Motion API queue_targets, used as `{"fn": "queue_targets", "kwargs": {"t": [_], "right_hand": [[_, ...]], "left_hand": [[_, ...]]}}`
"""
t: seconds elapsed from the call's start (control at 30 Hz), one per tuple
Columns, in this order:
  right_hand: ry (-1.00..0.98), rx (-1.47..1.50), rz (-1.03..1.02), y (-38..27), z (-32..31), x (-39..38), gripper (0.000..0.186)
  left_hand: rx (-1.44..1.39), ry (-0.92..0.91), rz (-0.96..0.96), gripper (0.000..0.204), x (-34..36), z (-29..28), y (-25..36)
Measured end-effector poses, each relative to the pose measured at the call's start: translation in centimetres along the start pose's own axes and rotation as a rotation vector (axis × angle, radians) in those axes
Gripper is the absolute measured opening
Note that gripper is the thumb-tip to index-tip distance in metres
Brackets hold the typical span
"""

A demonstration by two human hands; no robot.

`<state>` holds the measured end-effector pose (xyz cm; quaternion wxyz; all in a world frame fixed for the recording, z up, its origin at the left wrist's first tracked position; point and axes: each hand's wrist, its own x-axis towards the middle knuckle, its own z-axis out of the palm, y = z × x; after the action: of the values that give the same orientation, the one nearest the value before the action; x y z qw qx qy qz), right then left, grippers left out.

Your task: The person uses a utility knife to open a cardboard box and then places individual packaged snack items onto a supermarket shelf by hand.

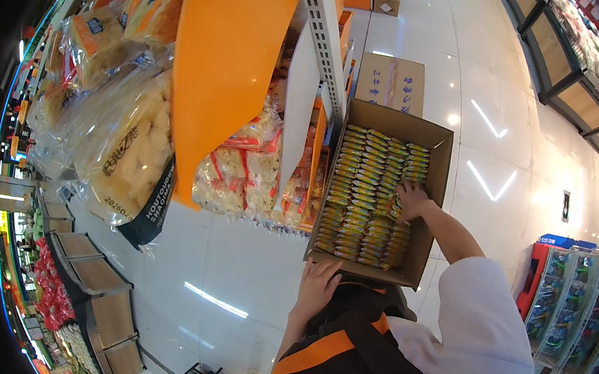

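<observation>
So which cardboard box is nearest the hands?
The open cardboard box of yellow-green packets: right hand inside, left hand at its near-left corner. The other boxes sit beyond.

From where I sit, I'd call this a shop, a supermarket by the look of it: clear bags of food (pixel 135 139) crowd a shelf with an orange panel (pixel 232 58) and a perforated metal upright (pixel 319 27), wooden-sided display bins (pixel 112 320) and a long display stand (pixel 553 56) flank the glossy tiled floor (pixel 483 226), and I see a wire rack (pixel 568 306) of packaged goods.
</observation>
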<state>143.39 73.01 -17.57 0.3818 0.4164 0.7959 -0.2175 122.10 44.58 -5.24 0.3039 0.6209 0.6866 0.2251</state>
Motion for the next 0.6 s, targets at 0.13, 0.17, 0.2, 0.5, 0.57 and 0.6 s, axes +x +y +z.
{"fn": "queue_targets", "kwargs": {"t": [0.13,0.17,0.2,0.5,0.57,0.6], "right_hand": [[0.171,0.543,-0.207,1.0,-3.4,-4.6,0.108],[0.195,0.647,-0.276,0.3,-4.6,-6.8,0.102],[0.093,0.898,-0.418,-0.2,-5.1,-8.7,0.102],[0.343,1.000,-1.086,-14.5,-3.4,-21.0,0.108],[0.266,1.137,-0.981,-18.5,-1.6,-21.6,0.109],[0.254,1.168,-0.948,-20.1,-0.3,-21.6,0.110]], "left_hand": [[-0.307,0.039,-0.098,0.035,0.4,-1.4,1.3],[-0.435,0.055,-0.142,0.036,0.7,-2.0,2.0],[-0.479,0.094,-0.116,0.037,1.2,-2.7,2.7],[-1.266,0.006,-0.273,0.059,0.4,-7.2,8.7],[-1.374,0.067,-0.247,0.061,-2.3,-6.7,6.6],[-1.478,0.064,-0.286,0.062,-3.2,-6.6,5.3]]}}
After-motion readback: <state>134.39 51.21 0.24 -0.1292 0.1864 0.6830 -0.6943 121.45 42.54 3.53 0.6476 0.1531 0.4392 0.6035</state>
